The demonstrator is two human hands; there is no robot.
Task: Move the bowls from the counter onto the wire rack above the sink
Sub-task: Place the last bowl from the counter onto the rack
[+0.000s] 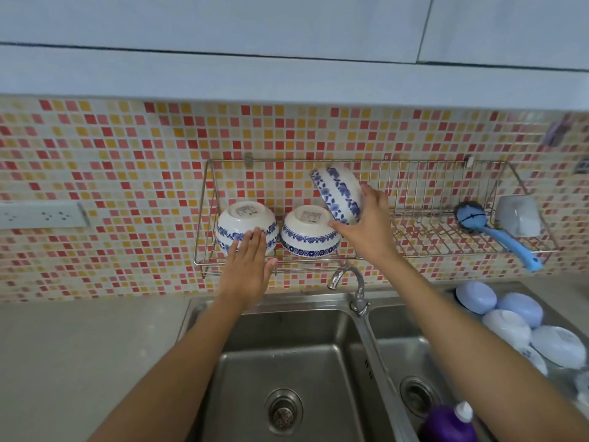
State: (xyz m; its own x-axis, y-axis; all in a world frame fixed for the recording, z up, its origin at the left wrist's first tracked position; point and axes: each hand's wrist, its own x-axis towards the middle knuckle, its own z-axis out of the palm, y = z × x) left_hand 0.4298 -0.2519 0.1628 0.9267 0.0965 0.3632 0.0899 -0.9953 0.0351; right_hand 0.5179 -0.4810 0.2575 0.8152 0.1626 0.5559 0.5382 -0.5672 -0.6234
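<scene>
Two white bowls with blue flower bands lie upside down on the wire rack (414, 218): one at the far left (245, 220), one beside it (307, 232). My left hand (248, 263) rests flat, fingers apart, against the front of the far-left bowl. My right hand (363, 224) grips a third blue-banded bowl (338, 194), tilted on its side above the rack, just right of the second bowl. Several more upturned bowls (510, 320) sit on the counter at the right, beside the sink.
A blue-handled brush (497, 234) and an upturned white cup (518, 215) occupy the rack's right end. Below are a double steel sink (287, 362) with a tap (350, 282). A purple bottle (449, 422) stands at the bottom edge. A socket strip (41, 215) is on the left wall.
</scene>
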